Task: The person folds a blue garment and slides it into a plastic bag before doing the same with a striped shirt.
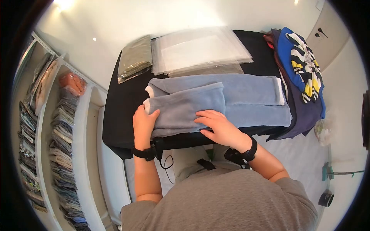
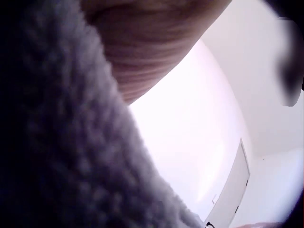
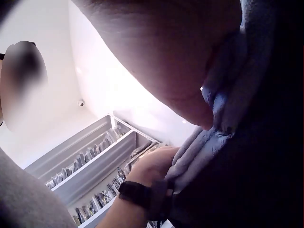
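A light blue fleece garment [image 1: 246,92] with white trim lies across the black-covered table, its left part folded over in layers. My left hand [image 1: 143,122] grips the folded garment's left edge near the white trim, thumb on top and fingertips partly hidden. My right hand [image 1: 221,129] rests on the front of the folded part, its fingers spread over the fabric and the thumb towards the near edge. In the right wrist view, the thumb [image 3: 197,111] touches the bunched fleece. In the left wrist view, blurred fleece [image 2: 95,142] fills the left side.
Clear plastic bags [image 1: 200,50] lie behind the garment, beside a packed olive item [image 1: 135,57]. Dark, blue and striped clothes [image 1: 304,69] are piled at the table's right end. White shelves [image 1: 46,142] with bagged garments stand at the left. The black table cover [image 1: 115,115] shows at left.
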A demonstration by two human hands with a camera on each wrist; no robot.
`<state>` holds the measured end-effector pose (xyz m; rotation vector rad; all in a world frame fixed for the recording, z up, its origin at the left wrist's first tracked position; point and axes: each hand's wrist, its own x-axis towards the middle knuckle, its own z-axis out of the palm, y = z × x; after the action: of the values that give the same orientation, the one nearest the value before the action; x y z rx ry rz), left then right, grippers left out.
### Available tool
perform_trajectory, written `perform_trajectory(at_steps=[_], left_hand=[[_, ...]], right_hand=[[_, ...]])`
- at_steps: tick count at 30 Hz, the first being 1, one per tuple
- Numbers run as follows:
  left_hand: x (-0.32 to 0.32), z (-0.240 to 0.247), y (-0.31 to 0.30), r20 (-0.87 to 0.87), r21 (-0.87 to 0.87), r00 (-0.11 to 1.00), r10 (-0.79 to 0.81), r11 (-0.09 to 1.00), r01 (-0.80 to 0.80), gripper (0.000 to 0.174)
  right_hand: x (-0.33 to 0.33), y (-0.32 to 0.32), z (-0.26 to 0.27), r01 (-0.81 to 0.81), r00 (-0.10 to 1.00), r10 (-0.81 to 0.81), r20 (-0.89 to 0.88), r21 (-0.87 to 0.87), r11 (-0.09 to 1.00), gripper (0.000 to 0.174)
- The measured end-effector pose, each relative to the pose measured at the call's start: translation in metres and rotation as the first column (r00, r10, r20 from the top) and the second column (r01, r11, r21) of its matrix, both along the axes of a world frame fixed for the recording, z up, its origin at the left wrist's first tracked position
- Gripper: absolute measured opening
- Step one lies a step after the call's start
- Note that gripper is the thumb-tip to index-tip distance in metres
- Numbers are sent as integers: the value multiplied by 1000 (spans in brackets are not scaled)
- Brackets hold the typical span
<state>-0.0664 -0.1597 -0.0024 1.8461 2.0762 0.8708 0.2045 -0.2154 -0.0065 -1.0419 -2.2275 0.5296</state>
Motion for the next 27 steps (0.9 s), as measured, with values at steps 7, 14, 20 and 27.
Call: perform_trajectory(at_steps=[7,14,20,27], left_hand=[[-22,-1,12,32,-219,999,41,975,-33,47],[32,78,-22,505,119,850,-147,988,100,22],[147,117,-41,294,315,736,-609,789,527,30],[191,87,-45,387,397,199,-900,358,845,39]], right_hand=[[2,-1,-1,-25,1000,25,-4,-34,999,36],[10,-1,9,-98,985,77,-152,-140,985,36],[48,-22,32,-169,617,-184,-765,-357,919,44],[170,-48,2,-308,-201,-668,-716,-601,737,45]])
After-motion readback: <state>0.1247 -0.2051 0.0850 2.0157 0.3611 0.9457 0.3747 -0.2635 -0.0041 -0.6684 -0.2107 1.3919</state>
